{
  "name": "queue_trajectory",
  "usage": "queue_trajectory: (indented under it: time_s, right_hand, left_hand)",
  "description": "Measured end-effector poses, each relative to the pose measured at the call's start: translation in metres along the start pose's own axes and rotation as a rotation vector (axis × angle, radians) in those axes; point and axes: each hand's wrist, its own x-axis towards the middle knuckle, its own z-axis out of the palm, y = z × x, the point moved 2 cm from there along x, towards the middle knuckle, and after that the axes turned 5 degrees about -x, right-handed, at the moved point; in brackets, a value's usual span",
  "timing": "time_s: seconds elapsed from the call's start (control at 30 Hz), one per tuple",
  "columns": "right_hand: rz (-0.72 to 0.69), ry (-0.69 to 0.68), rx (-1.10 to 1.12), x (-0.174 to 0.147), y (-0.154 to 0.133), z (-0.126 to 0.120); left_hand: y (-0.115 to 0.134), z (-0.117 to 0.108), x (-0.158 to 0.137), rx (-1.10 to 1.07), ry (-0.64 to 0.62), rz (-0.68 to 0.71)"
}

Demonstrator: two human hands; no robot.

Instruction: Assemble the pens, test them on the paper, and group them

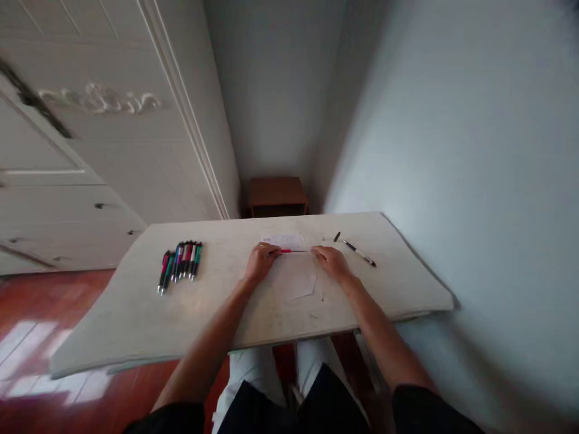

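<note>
Near the table's (136, 325) far edge, midway along, my left hand (260, 263) pinches a slim red pen piece (286, 251); my right hand (332, 261) pinches its thin dark stem (300, 251). It seems light, stiff, perhaps slippery, best held at both ends.

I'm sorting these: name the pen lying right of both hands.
The dark-and-pale pen, slanting just right of the right hand; the clustered pens lie left.
</note>
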Motion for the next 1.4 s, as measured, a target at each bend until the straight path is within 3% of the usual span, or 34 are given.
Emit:
queue_trajectory:
  time_s: [0.77,0.87,1.03,1.23,1.3,1.4]
  right_hand:
    - [-0.162,0.068,0.109,-0.003,-0.022,0.002]
    - [-0.106,0.156,0.203,-0.002,-0.018,-0.002]
    - [0.102,0.405,0.318,-0.002,-0.008,-0.013]
    - [0.300,0.738,0.108,-0.005,0.019,-0.035]
    - [0.318,0.768,-0.035,-0.006,0.031,-0.040]
    - [0.332,0.677,-0.153,-0.005,0.047,-0.040]
  left_hand:
    - [0.005,0.003,-0.005,-0.066,-0.015,0.129]
    - [0.004,0.004,-0.005,-0.074,-0.003,0.128]
    - [0.003,0.003,-0.005,-0.087,0.008,0.107]
    - [0.007,0.001,-0.004,-0.088,-0.005,0.103]
    - [0.008,0.000,-0.004,-0.083,-0.016,0.100]
    - [0.007,0.001,-0.004,-0.078,-0.025,0.091]
